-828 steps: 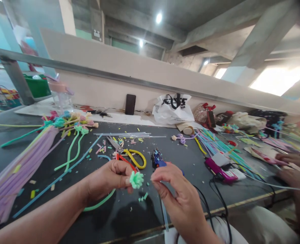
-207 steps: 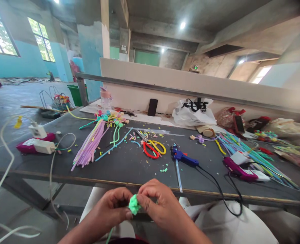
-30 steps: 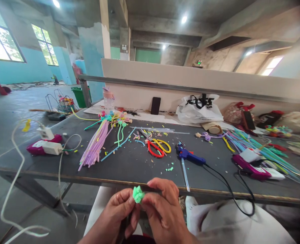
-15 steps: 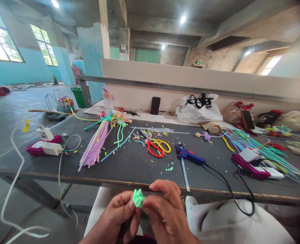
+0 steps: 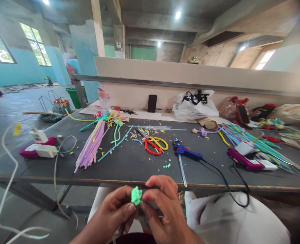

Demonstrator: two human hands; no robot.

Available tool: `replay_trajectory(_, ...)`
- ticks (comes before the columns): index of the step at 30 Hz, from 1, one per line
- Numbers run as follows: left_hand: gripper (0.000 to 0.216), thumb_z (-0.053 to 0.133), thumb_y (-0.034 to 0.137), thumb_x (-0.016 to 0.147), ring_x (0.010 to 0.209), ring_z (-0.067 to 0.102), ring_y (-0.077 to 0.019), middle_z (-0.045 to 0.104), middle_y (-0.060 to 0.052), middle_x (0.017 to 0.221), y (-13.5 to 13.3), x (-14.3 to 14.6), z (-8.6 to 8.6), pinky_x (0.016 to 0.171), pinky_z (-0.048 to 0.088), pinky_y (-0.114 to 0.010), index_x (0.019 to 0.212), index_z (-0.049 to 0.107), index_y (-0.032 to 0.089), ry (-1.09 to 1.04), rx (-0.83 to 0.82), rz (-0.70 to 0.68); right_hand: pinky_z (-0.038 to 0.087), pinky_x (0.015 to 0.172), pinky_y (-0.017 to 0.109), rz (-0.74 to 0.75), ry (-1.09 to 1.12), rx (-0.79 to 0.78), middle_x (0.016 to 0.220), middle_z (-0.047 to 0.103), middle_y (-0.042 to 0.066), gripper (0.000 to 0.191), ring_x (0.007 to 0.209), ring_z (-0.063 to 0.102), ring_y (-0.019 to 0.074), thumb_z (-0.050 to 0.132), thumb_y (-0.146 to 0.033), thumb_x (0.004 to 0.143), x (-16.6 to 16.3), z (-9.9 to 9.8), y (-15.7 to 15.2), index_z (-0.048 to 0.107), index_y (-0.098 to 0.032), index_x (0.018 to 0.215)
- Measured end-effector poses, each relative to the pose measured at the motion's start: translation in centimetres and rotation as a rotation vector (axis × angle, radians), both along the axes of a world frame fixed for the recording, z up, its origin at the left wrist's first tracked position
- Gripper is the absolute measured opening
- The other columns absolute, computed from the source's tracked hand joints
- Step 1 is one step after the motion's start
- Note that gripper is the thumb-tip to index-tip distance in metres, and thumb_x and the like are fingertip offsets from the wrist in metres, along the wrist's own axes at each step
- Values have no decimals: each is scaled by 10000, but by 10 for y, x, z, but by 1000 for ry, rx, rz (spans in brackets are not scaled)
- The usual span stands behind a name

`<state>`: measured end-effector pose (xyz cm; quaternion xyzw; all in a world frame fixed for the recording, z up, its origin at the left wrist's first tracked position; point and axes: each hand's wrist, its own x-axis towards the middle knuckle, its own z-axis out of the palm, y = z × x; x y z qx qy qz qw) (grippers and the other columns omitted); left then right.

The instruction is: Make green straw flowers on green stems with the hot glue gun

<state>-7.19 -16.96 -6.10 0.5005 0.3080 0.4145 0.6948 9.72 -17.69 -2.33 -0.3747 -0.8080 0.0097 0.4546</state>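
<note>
Before table edge (image 5: 89,181), left hand (image 5: 117,207) pinches green tuft (image 5: 136,195) (scissors (image 5: 150,138) well apart).

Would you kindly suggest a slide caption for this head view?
Left hand holding a green craft flower, right hand close beside it, scissors and blue glue gun on the table beyond.

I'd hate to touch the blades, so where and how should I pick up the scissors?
The scissors seem best gripped with the right hand by the red loop and yellow loop, coming from the near right: they lie flat, those loops on the near side, the blades pointing away to the far left.
</note>
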Motion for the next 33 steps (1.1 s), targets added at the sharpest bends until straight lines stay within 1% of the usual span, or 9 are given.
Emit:
replay_trajectory(5,315,590,384,781,392,371,-49,433,42,460,2,-1,9,410,280,-168,585,565,138,196,148,96,362,787,344,19,14,-7,896,523,29,105,850,514,175,557,-97,753,-4,8,-2,548,-199,777)
replay_trajectory(8,308,571,355,789,405,389,-65,449,32,441,1,-2,9,424,302,-176,562,567,147,250,179,142,374,767,330,38,20,4,860,530,18,107,816,520,164,559,-98,752,-6,11,-2,548,-203,763)
replay_trajectory(11,297,559,322,794,411,406,-72,480,20,453,-1,-3,5,430,313,-180,550,558,152,283,203,178,395,755,323,41,31,13,856,529,18,123,812,518,155,522,-89,797,-7,9,-1,546,-207,770)
replay_trajectory(15,288,565,292,791,408,412,-70,495,14,457,-4,-4,0,437,320,-182,540,560,151,298,201,209,420,758,331,68,59,-41,846,503,26,155,819,506,158,488,-70,808,-9,2,0,547,-197,741)
replay_trajectory(19,315,591,340,780,390,393,-62,489,15,449,-6,-2,-4,412,300,-180,533,563,146,243,158,234,441,737,325,70,96,-97,832,498,24,162,815,511,161,493,-61,785,-8,-4,0,552,-196,719)
replay_trajectory(22,338,609,410,763,369,377,-53,490,21,439,-5,0,-5,390,287,-174,562,564,142,161,79,250,455,766,335,37,79,-75,941,519,48,123,898,524,187,533,-102,785,-4,-5,-1,581,-208,824)
replay_trajectory(25,357,634,454,735,359,405,-54,514,14,460,-3,2,-7,371,289,-168,589,559,136,66,-27,206,459,789,333,-28,69,-45,1034,515,68,191,956,523,199,530,-93,782,0,-4,-2,583,-212,920)
replay_trajectory(29,365,657,458,715,336,397,-42,510,22,461,-3,4,-12,337,252,-152,592,539,134,-65,-116,161,439,796,346,-17,50,16,1018,517,55,198,946,510,196,508,-74,794,0,-1,-2,600,-229,877)
replay_trajectory(33,337,665,423,724,329,379,-32,500,32,439,-3,6,-15,338,238,-143,607,534,136,-122,-145,162,414,802,344,6,43,37,1019,523,42,204,933,504,184,530,-79,802,-4,0,-1,605,-243,898)
